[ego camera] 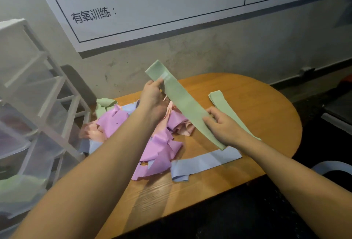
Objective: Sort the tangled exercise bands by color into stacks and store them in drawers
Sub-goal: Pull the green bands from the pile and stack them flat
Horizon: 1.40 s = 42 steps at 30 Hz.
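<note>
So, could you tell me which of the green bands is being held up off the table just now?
The long green band stretched between the left hand and right hand. The other green bands lie flat on the table behind it.
</note>
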Available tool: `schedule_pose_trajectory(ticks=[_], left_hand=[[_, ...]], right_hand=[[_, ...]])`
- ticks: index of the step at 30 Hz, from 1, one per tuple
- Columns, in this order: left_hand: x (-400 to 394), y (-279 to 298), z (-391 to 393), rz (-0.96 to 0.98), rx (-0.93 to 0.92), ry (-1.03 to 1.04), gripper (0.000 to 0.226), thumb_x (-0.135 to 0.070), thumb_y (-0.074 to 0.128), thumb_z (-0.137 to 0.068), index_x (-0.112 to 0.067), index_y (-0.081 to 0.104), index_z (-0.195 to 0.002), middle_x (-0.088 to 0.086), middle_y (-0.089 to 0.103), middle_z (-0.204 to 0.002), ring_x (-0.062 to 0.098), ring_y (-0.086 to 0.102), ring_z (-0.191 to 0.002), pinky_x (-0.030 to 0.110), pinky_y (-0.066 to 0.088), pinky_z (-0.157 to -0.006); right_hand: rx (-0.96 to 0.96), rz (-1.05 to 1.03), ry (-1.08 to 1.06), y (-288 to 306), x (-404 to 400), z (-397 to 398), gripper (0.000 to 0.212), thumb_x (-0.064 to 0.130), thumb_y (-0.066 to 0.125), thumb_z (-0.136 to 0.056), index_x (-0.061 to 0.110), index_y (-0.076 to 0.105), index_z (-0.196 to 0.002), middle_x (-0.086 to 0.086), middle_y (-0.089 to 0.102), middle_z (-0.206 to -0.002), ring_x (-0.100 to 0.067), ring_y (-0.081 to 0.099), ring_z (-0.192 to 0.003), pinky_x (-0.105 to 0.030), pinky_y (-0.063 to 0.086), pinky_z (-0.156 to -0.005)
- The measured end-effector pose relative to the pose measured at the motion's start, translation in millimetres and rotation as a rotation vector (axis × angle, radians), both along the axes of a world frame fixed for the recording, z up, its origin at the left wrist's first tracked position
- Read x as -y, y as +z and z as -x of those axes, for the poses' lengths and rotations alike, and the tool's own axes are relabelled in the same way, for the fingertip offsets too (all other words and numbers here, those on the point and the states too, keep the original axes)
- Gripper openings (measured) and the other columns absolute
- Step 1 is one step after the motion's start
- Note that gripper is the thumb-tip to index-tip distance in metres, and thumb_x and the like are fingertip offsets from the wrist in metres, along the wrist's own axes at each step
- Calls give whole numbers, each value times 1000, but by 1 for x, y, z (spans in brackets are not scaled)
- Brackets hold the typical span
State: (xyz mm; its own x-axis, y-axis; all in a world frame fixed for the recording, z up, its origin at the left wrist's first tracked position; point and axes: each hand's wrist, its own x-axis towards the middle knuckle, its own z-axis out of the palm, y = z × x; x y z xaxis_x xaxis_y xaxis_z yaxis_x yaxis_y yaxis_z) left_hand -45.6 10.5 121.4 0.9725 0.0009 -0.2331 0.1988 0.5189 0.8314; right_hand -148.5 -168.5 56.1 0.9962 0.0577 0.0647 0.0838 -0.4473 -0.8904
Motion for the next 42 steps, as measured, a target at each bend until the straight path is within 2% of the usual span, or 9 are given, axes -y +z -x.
schedule_pose_trajectory(ticks=[4,11,16,19,22,26,30,33,42], left_hand=[[39,-16,-13,-244,-23,-3,13,-12,59,-99,-23,55,-103,-3,67,-86,8,58,-66,24,41,-57],[112,-39,-41,-231,-55,-103,14,-5,58,-99,-19,56,-95,9,68,-95,20,65,-80,23,55,-51],[150,-61,-60,-329,-22,-156,13,-4,59,-99,-16,57,-105,7,67,-95,19,67,-81,25,59,-63],[166,-75,-78,-451,11,-179,12,-6,62,-97,-13,60,-107,12,67,-107,23,68,-89,24,57,-64],[172,-86,-95,-578,44,-185,9,-6,63,-96,-13,61,-102,14,65,-109,26,68,-94,26,59,-68],[172,-100,-110,-645,33,-178,21,-6,62,-97,-12,57,-116,20,62,-120,32,68,-107,33,63,-75],[171,-116,-113,-711,42,-256,23,-9,63,-97,-16,56,-118,17,62,-120,29,69,-105,32,63,-75],[172,-129,-114,-766,50,-302,26,-11,64,-98,-15,57,-123,14,63,-115,26,70,-99,31,62,-72],[172,-141,-123,-887,76,-298,29,-9,64,-97,-14,56,-124,7,64,-103,19,72,-80,34,63,-69]], right_hand=[[-28,51,-66,-6,37,7,6,28,55,-92,26,50,-96,5,59,-85,-12,56,-73,-38,45,-68],[-83,84,-246,-29,107,11,25,26,61,-97,22,61,-122,11,63,-103,-10,61,-96,-27,47,-78],[-123,25,-356,-40,136,12,34,24,55,-96,38,45,-125,5,57,-96,-13,61,-80,-38,51,-71],[-188,-21,-319,-46,143,5,28,19,61,-93,31,54,-117,6,57,-98,-10,62,-84,-24,49,-66],[-234,-59,-291,-51,147,-6,21,20,67,-92,31,61,-109,-4,61,-103,-22,67,-89,-27,56,-58],[-287,0,-258,-59,151,-17,24,26,72,-89,30,67,-113,-4,64,-103,-19,67,-90,-34,58,-73],[-314,97,-203,-69,152,-18,26,30,76,-88,27,70,-113,11,58,-83,-3,56,-72,-13,45,-63],[-335,190,-173,-77,154,-17,27,33,75,-89,28,70,-114,11,56,-79,-5,56,-72,-23,49,-69],[-243,447,-59,-85,162,-12,54,43,63,-93,42,43,-144,16,39,-143,-8,32,-131,-27,29,-107]])
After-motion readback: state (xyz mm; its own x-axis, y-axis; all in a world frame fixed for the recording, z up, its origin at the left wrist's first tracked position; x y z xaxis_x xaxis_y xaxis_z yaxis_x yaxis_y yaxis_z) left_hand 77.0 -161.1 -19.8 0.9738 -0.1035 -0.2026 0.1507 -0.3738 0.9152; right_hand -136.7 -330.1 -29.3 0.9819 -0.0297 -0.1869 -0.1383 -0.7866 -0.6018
